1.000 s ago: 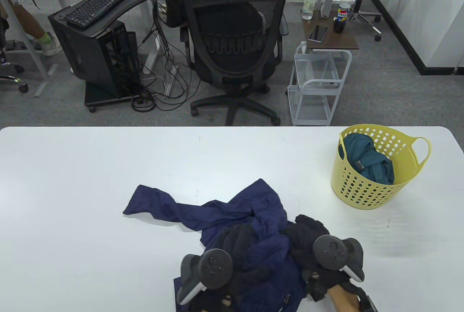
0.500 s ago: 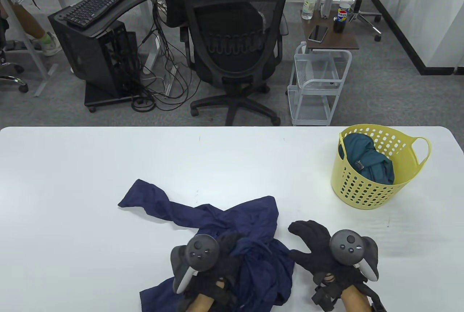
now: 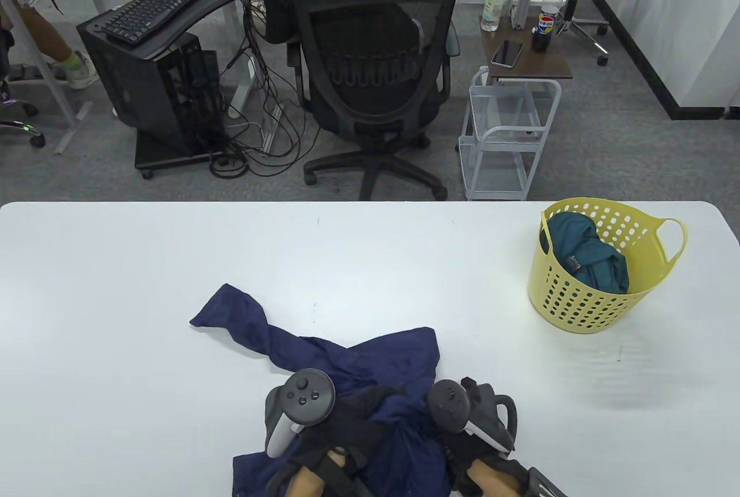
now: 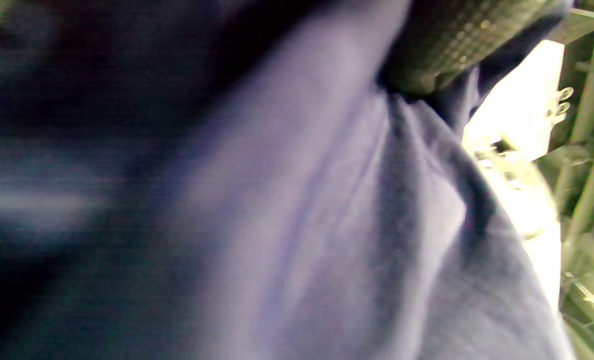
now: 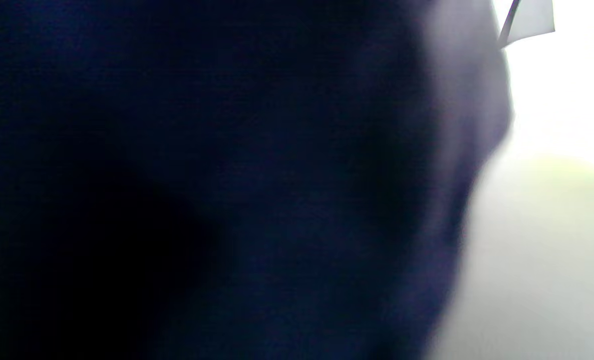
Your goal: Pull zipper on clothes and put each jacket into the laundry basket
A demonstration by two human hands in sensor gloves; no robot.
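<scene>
A navy blue jacket [image 3: 370, 358] is lying crumpled on the white tabletop [image 3: 115, 289], one sleeve stretching out to the left. The left hand [image 3: 347, 422] is gripping its bunched fabric; the right hand [image 3: 462, 433] is pressing into it beside, fingers hidden, so I cannot tell its grip. Far right, a yellow laundry basket [image 3: 584, 312] is holding a teal jacket [image 3: 589, 260].

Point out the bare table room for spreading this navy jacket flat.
Bare white table runs left of the navy jacket, along the far edge, and between the jacket and the yellow basket. It is crowded at the near edge, where the left hand and right hand meet the bunched cloth.
</scene>
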